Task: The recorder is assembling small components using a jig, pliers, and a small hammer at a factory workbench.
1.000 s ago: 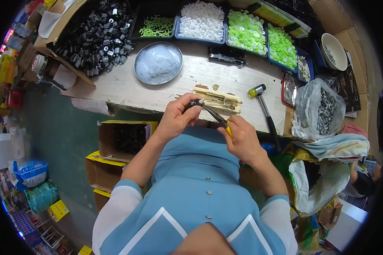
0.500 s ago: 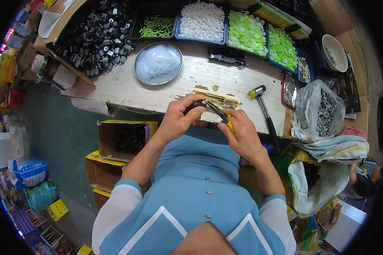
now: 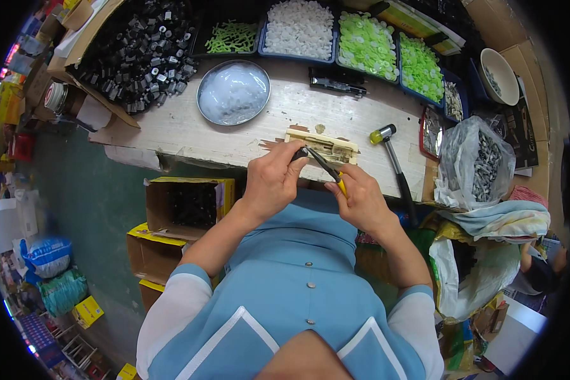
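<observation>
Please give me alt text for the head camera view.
A person's left grip holds a small black part while the right grip holds yellow-handled pliers to it. On the workbench ahead: a cream block, a hammer, trays of white pieces and green pieces.

I take this for a small assembly workshop. From here I see a scuffed white workbench backed by plastic trays sorted with white pieces and green discs, plus a heap of black parts. A mallet lies on top, a clear bag bulges with metal pieces, cardboard boxes stand stacked below, and the person's right hand grips yellow-handled pliers.
</observation>
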{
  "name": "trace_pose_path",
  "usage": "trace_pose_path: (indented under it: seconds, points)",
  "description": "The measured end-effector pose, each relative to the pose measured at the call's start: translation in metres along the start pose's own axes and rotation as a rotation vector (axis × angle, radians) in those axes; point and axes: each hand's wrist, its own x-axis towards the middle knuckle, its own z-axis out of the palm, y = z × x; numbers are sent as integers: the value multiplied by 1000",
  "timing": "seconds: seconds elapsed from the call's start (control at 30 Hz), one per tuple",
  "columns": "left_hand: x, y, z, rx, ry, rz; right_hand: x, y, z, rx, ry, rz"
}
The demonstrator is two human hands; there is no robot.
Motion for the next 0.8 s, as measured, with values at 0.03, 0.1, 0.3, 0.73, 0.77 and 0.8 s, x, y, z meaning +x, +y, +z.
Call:
trace_pose_path:
  seconds: [0.03,0.1,0.3,0.73,0.77,0.8]
  points:
    - [0,1,-1,0,0,-1,0,1,0,-4,2,-9]
    - [-2,4,-4,-146,-110,-182,-1,2,0,-6,3,-17]
    - [1,-7,-20,-778,-359,-671,-3,4,-5,-22,-45,-53]
    - [-6,-7,-18,11,-74,95,-2,16,4,-25,65,-102]
    - [-7,-7,-20,16,-72,91,-3,17,3,-25,71,-91]
    - [-10,-8,-22,1,-69,65,-4,18,2,-20,68,-97]
